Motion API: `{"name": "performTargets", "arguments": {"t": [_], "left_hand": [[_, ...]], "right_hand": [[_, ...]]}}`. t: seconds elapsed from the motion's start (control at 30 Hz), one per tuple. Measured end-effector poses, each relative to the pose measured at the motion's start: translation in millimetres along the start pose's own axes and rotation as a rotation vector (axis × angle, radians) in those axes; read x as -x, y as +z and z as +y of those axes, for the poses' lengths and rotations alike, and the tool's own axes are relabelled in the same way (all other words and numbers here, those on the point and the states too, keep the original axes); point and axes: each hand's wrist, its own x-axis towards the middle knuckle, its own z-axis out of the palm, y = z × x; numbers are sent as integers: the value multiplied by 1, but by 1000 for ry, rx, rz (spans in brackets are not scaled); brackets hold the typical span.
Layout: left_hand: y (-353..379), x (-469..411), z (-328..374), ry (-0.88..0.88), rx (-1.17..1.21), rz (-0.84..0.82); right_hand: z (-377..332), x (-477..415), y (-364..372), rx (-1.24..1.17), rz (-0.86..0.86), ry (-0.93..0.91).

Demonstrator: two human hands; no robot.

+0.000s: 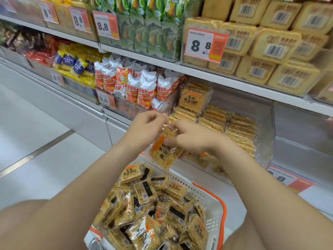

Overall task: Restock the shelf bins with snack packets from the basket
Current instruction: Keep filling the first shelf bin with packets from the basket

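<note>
- Above the basket's far rim, just in front of the bin, one packet (pixel 164 154) is held tilted in the air by both hands, its printed face toward the camera.
- The left hand (pixel 146 127) has its fingers curled and seems to pinch the packet's top edge.
- The right hand (pixel 189 139) grips the packet, with the thumb pressed on its face and the fingers behind it.
- Both hands are close together, almost touching over the packet.
- The basket (pixel 203 193) is white with an orange handle and sits below the forearms. It holds a loose heap of the same packets (pixel 144 210), lying at all angles.
- The bin (pixel 268 134) is clear plastic and sits on the lower shelf. Rows of stocked packets (pixel 239 130) lie in it, and one upright packet (pixel 193 98) leans at its back left.
- White-and-orange bags (pixel 144 87) stand in the bin to the left.
- On the shelf above, tan packs (pixel 275 46) are stacked behind a price tag (pixel 205 45) reading 8.8.
- Green bags (pixel 149 38) fill the upper bin to the left of them.
- Pale floor (pixel 36 141) shows at the left.
</note>
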Motion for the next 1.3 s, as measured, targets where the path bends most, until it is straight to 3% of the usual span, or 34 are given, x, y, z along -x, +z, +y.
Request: {"name": "performTargets", "arguments": {"t": [0.17, 0.33, 0.53, 0.73, 0.87, 0.97, 1.1, 1.3], "left_hand": [[7, -9, -6, 19, -41, 33], [16, -14, 1, -190, 484, -45], [20, -15, -3, -212, 521, 7], [24, -18, 1, -134, 442, 49], [23, -28, -2, 74, 45, 175], [28, -35, 2, 201, -205, 221], [39, -39, 1, 348, -544, 125], [48, -48, -11, 436, -953, -105]], "right_hand": [[-3, 9, -17, -385, 266, 37], [2, 4, -21, -503, 425, 107], [19, 6, -29, -269, 461, 135], [29, 4, -28, -248, 414, 139], [35, -2, -31, -354, 430, 80], [43, -19, -36, -327, 612, 81], [50, -27, -44, -76, 867, 106], [65, -51, -47, -21, 933, 175]]}}
